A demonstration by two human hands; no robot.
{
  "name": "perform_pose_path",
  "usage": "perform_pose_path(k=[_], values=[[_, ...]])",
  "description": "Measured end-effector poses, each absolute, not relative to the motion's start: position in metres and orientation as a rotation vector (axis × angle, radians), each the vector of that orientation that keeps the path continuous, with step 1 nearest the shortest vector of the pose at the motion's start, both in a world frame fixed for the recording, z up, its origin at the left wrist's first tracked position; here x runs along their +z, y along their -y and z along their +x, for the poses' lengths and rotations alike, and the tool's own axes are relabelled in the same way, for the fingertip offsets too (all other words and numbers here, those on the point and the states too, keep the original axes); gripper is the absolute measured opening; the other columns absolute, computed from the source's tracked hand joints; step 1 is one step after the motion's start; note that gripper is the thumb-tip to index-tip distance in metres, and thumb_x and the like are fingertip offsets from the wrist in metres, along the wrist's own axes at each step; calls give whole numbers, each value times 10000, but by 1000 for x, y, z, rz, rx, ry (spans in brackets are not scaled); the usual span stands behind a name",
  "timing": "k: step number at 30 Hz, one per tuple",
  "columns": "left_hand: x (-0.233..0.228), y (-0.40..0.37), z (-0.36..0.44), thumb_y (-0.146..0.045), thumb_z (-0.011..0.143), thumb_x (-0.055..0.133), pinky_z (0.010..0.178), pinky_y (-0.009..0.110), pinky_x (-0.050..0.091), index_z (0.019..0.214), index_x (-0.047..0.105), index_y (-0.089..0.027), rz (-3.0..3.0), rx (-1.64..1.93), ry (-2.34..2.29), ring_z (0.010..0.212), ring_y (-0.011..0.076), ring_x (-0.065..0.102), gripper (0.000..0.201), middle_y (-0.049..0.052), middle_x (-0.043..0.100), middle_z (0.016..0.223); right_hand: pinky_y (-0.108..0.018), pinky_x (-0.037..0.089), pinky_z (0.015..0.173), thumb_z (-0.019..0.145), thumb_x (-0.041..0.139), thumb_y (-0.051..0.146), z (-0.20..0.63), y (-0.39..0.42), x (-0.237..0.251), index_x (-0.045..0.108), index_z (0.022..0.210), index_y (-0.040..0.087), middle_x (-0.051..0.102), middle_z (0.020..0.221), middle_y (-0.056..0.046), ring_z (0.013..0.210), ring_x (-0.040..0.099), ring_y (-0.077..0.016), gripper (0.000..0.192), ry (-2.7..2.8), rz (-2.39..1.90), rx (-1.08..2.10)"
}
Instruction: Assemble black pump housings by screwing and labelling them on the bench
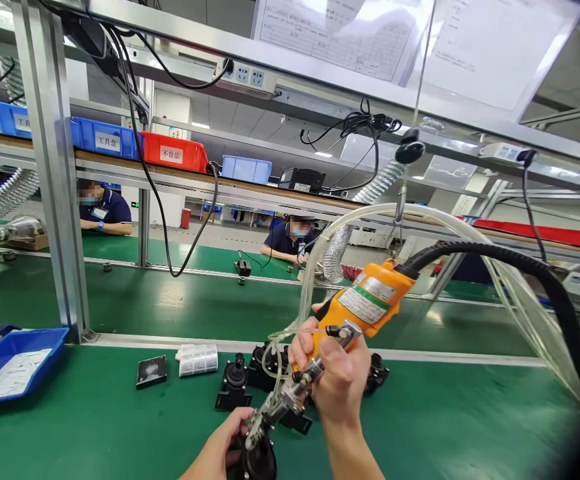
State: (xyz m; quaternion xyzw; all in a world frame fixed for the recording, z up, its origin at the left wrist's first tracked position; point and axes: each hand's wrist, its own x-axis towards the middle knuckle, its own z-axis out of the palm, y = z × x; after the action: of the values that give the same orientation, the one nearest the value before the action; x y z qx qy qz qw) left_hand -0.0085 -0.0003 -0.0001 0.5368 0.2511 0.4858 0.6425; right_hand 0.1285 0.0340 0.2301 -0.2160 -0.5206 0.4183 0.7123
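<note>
My right hand (pixel 343 377) is wrapped around an orange electric screwdriver (pixel 365 300), which slants down to the left and hangs from a cable. Its metal front end (pixel 285 403) reaches down to a black pump-like housing (pixel 260 461) at the bottom edge of the view. Fingers of my left hand (pixel 220 443) grip that housing from the left side. The tip hides the exact contact point. Just behind stand more black housings (pixel 235 380), some partly covered by my right hand and the tool.
A roll of white labels (pixel 198 360) and a small black block (pixel 151 371) lie on the green bench (pixel 120 427). At the left is a blue tray (pixel 25 367) with white papers. Clear hoses (pixel 410 212) and a thick black cable (pixel 510 257) arch rightward. Two people sit across.
</note>
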Motion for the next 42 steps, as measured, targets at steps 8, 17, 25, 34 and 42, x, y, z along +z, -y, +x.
perform_pose_path(k=[8,17,25,34,42], values=[[-8,1,-10,-532,629,994,1124,453,487,1460,502,-282,1221,1078,-644,1247,315,589,997,80,587,1305,-248,443,405,733,825,500,128,-43,223,574,1000,227,533,652,70,426,493,-108,457,1172,-527,890],[5,6,-12,-507,602,1009,1198,511,432,1454,549,-264,1275,1081,-712,1384,384,530,998,95,566,1511,-229,413,420,721,804,357,112,-37,203,611,921,212,543,673,47,459,435,-88,313,1293,-547,861],[-20,5,-6,-589,551,1013,1231,552,400,1546,508,-274,1202,1151,-726,1465,441,486,1160,127,491,1630,-198,387,377,680,752,333,92,-25,205,518,806,231,430,578,87,444,372,-83,284,1378,-548,834],[25,2,-23,-698,677,865,1021,558,571,1389,677,-289,1291,1156,-871,1124,408,719,842,58,796,1033,-215,428,383,663,753,328,115,-35,212,542,898,230,510,637,63,438,432,-95,331,1319,-547,635],[3,8,-20,-753,811,711,998,352,531,1551,350,-338,1378,1307,-931,1104,272,665,922,72,637,1213,-270,461,411,748,766,409,172,-35,223,612,866,206,547,636,36,444,476,-123,281,1297,-639,471]])
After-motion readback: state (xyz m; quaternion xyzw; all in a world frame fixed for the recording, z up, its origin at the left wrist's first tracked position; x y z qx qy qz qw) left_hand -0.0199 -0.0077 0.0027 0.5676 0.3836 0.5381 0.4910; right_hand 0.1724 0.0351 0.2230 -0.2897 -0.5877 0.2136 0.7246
